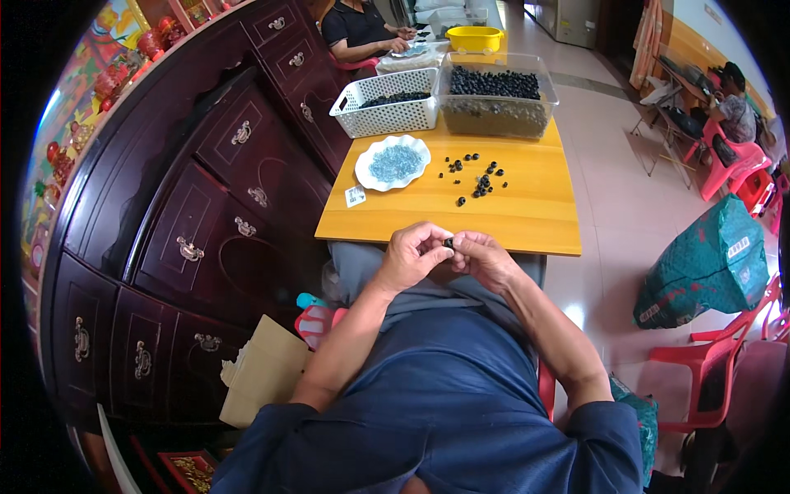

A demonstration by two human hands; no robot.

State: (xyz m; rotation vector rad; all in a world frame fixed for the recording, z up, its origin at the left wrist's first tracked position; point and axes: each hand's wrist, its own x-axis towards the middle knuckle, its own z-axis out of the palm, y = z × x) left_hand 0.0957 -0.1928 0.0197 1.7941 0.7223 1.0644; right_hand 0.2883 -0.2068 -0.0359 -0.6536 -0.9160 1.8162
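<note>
My left hand [411, 255] and my right hand [485, 259] meet just off the near edge of the yellow wooden table [527, 222]. Both are closed, fingertips pinched together around one small black round part [448, 243]; its exact kind is too small to tell. Beyond them on the tabletop lie several loose black round parts [484, 183], some in a cluster and some apart. To their left is a white scalloped plate [362, 175] with a heap of small pale-blue clear pieces [395, 163]. A small white printed card [355, 196] lies by the plate.
At the table's back stand a white perforated basket [383, 123] and a clear plastic bin [494, 119], both holding black parts. A yellow basin [475, 39] is behind them, near a seated person [355, 33]. Dark drawers [222, 189] line the left; a green sack [704, 263] and red chairs stand right.
</note>
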